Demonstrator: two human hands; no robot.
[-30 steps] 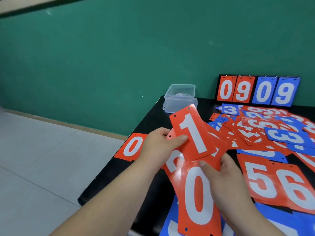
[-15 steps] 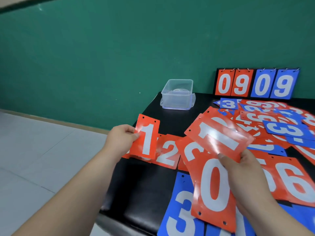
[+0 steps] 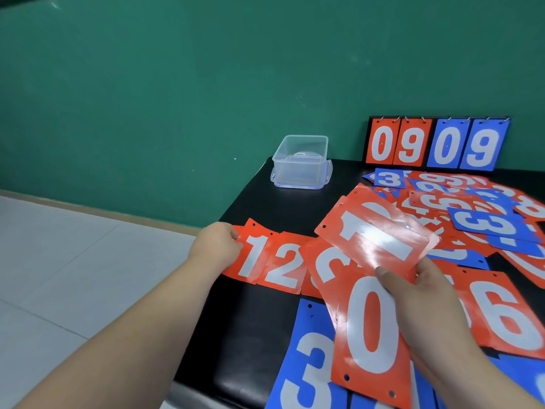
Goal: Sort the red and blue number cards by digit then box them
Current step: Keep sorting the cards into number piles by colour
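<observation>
A clear plastic box [image 3: 300, 162], lidless and rounded at the corners, stands on the black table [image 3: 259, 335]; right of the box a flip scoreboard [image 3: 436, 144] reads 0909 against the green wall [image 3: 177, 98], and nearer than that, also right of the box, a loose heap of red and blue cards [image 3: 472, 208] lies overlapping. Nearer than the box, the left hand [image 3: 216, 246] pinches the left edge of a red 1 card [image 3: 255, 255] lying flat, its right edge meeting a red 2 card [image 3: 284, 268]. Nearer and right of the box, the right hand [image 3: 418, 302] grips a fan of red cards [image 3: 371, 329], thumb curled over the faces; the fan covers the rest of that row and part of a blue 3 card [image 3: 306, 358]. A 1 tops the fan and a 0 hangs lowest. The cards are thin, glossy rectangles with white digits and punched holes; the table top looks padded and leathery
</observation>
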